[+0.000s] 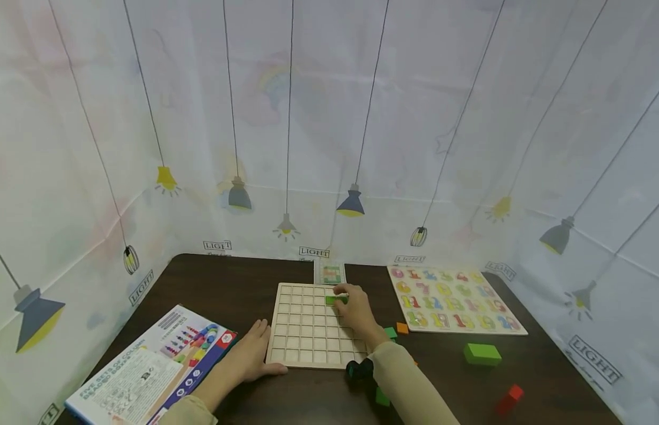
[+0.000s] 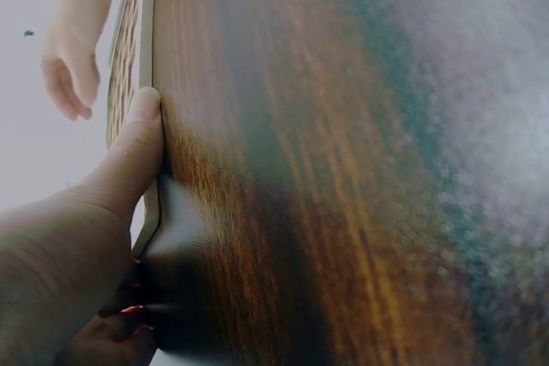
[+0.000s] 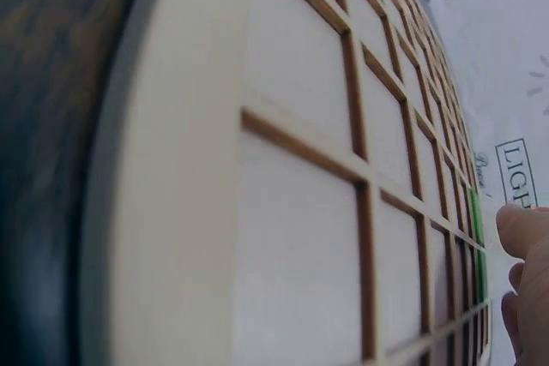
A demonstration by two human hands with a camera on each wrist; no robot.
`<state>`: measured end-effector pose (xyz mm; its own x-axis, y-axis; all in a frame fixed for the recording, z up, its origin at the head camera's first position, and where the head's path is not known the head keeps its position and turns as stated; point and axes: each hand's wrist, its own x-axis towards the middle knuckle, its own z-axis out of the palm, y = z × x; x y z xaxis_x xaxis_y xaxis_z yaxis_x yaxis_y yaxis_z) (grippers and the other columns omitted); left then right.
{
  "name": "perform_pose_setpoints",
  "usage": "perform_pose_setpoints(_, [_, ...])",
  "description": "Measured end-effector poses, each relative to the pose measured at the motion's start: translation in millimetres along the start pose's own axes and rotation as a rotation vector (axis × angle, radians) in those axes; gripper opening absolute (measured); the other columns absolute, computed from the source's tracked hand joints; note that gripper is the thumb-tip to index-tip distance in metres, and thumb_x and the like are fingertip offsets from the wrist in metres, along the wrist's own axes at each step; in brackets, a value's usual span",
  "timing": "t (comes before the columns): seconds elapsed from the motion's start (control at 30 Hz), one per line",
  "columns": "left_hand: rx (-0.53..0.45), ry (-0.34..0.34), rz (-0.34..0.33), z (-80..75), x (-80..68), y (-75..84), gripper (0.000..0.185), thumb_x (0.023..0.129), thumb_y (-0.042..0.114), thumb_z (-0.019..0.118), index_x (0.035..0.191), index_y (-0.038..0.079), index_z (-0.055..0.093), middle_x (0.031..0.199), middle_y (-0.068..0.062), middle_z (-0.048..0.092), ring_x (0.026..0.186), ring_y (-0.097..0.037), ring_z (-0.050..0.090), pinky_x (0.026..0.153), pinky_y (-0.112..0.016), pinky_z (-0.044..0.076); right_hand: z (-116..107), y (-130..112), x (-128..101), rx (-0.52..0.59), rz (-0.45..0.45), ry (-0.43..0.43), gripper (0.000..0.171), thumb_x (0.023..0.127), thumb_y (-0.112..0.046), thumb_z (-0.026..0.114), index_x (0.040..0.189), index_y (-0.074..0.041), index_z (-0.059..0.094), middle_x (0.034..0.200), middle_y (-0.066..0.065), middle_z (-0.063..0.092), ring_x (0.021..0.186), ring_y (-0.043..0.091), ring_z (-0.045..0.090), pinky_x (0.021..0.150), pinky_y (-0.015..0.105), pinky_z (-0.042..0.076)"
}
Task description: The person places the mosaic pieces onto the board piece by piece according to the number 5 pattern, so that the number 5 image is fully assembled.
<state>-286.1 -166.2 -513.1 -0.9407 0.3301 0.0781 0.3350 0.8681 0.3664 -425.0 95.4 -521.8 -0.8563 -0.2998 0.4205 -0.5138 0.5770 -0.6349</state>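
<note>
A pale wooden grid board (image 1: 302,330) lies on the dark table. My left hand (image 1: 252,354) rests at its near left corner, the fingers along the left side and the thumb by the near edge. In the left wrist view the thumb (image 2: 141,126) touches the board's rim. At the far right corner, my right hand (image 1: 356,310) has thumb and fingers bent around a green block (image 1: 331,300) lying in the grid. The right wrist view shows the thumb (image 3: 519,229) beside that block; I cannot tell whether the fingers pinch it.
A card with a coloured pattern (image 1: 331,274) lies behind the board. To the right are a number puzzle board (image 1: 451,301), a large green block (image 1: 482,354), a red block (image 1: 510,398) and a small orange block (image 1: 402,328). A printed box (image 1: 154,366) lies left.
</note>
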Motion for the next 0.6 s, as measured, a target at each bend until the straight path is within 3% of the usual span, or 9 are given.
perform_pose_setpoints(0.13, [-0.002, -0.007, -0.01, 0.9, 0.3, -0.1, 0.103, 0.074, 0.058, 0.071, 0.135, -0.018, 0.037, 0.143, -0.033, 0.03, 0.135, -0.043, 0.025, 0.106, -0.049, 0.03, -15.6, 1.9, -4.2, 0.036, 0.021, 0.033, 0.024, 0.086, 0.0, 0.066, 0.11, -0.001, 0.064, 0.103, 0.011, 0.064, 0.095, 0.026, 0.059, 0.078, 0.039, 0.051])
perform_pose_setpoints(0.33, [0.001, -0.029, -0.016, 0.3, 2.2, 1.1, 0.102, 0.075, 0.058, 0.07, 0.136, -0.017, 0.036, 0.144, -0.033, 0.029, 0.135, -0.043, 0.025, 0.107, -0.049, 0.028, -41.2, 9.2, -14.8, -0.006, 0.04, 0.077, 0.017, 0.084, -0.003, 0.071, 0.1, -0.003, 0.068, 0.09, 0.004, 0.067, 0.078, 0.015, 0.063, 0.068, 0.03, 0.052])
perform_pose_setpoints(0.6, [-0.01, -0.045, -0.024, -4.9, 2.9, 2.3, 0.102, 0.075, 0.056, 0.071, 0.136, -0.017, 0.036, 0.143, -0.034, 0.029, 0.136, -0.044, 0.023, 0.107, -0.05, 0.027, -68.3, 4.4, -36.0, -0.005, 0.086, 0.032, 0.013, 0.084, -0.007, 0.071, 0.097, -0.009, 0.069, 0.089, 0.0, 0.067, 0.077, 0.013, 0.062, 0.069, 0.032, 0.052])
